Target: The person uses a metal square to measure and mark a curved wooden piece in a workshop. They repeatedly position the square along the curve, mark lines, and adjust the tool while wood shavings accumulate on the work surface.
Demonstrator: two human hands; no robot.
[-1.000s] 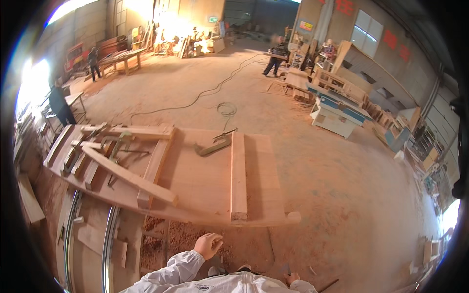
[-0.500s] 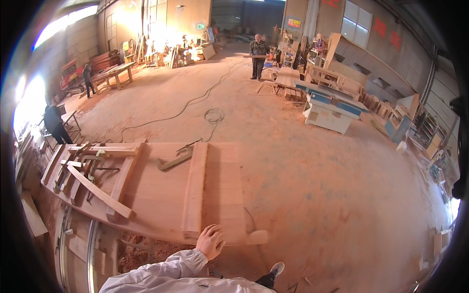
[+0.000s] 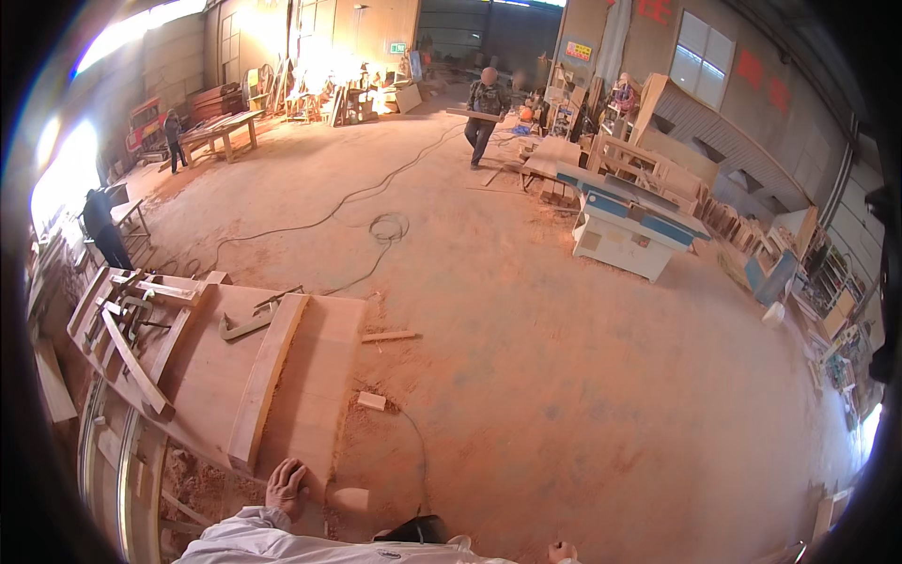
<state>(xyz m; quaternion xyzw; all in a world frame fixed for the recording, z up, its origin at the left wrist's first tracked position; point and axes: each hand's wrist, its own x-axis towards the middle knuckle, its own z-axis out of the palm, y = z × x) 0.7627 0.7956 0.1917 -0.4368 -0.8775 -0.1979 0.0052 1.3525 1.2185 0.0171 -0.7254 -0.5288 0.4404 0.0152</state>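
Note:
My left hand (image 3: pixel 287 487) rests at the near corner of a broad wooden panel (image 3: pixel 324 343), its fingers apart and lying on the wood. Just beside it is the near end of a thick wooden batten (image 3: pixel 268 381) that runs across the panel. A metal clamp (image 3: pixel 246 326) lies on the panel beyond that batten. At the lower edge my right hand (image 3: pixel 562 552) shows only in part, away from the panel; its fingers look curled in, with nothing visible in them. A pale wood end (image 3: pixel 351 498) sticks out near the panel's corner.
Wood offcuts (image 3: pixel 372 401) and a cable (image 3: pixel 387 226) lie on the dusty floor. A person (image 3: pixel 487 103) carrying a board is ahead; another person (image 3: pixel 101 226) stands at far left. A white and blue woodworking machine (image 3: pixel 625 235) stands at right. Narrow boards (image 3: pixel 136 362) lie across the panel's left part.
The view has shifted, so the panel sits further left. My left hand stays at its near corner. My right hand has come into view. The person with the board has stepped nearer.

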